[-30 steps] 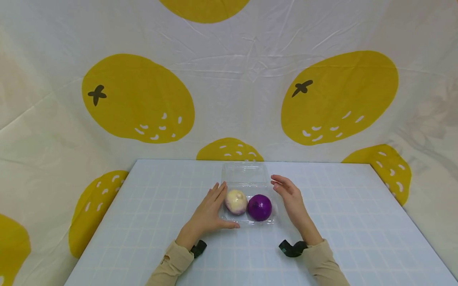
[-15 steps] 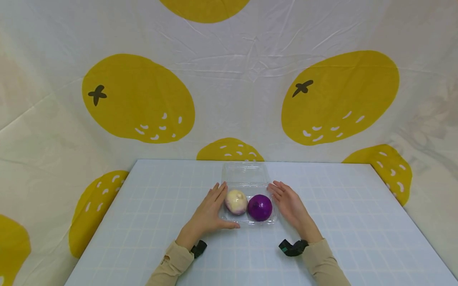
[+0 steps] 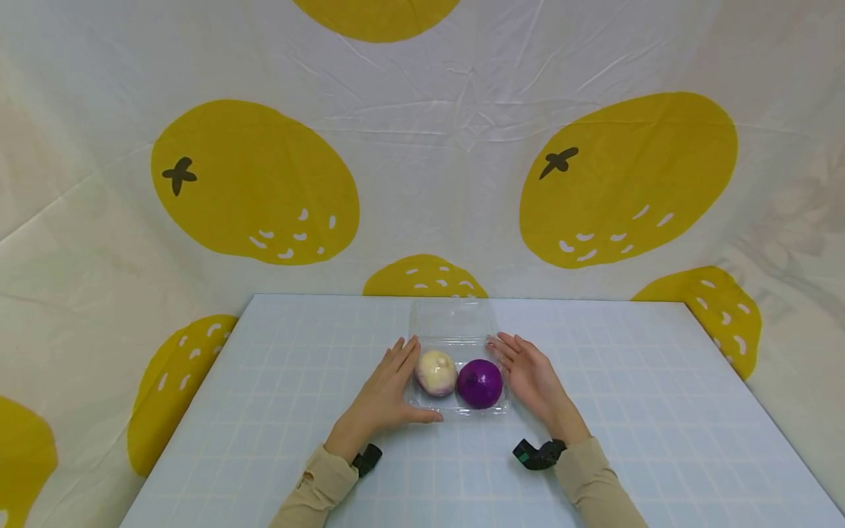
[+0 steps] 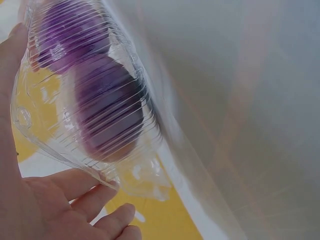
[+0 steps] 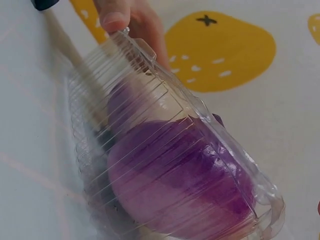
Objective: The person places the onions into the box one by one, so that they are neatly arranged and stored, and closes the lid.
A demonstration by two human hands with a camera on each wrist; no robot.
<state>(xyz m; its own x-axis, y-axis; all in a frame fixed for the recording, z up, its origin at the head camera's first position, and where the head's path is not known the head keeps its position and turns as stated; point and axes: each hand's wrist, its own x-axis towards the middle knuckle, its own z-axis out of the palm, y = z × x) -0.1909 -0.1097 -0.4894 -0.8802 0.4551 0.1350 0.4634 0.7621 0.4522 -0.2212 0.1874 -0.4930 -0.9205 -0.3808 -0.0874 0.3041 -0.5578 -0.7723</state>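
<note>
A clear plastic clamshell box (image 3: 422, 405) sits on the table, its lid (image 3: 454, 320) raised at the back. Two round vegetables lie side by side in it: a cream and purple turnip (image 3: 436, 372) on the left and a glossy purple onion-like one (image 3: 480, 383) on the right. Around the box's left front corner spreads my left hand (image 3: 383, 396), fingers straight along the left side, thumb at the front edge. In the left wrist view its fingertips touch the rim. My right hand (image 3: 536, 381) is at the right rear side, fingers extended near the lid hinge; contact is unclear.
The table (image 3: 277, 381) has a pale blue grid cover. Behind it hangs a white cloth (image 3: 436, 183) printed with large yellow fruit. Each wrist wears a black camera, such as the right wrist camera (image 3: 538, 455).
My right hand has moved left, its fingers straightening toward the box's right rear corner. The left hand and the two vegetables have stayed put.
</note>
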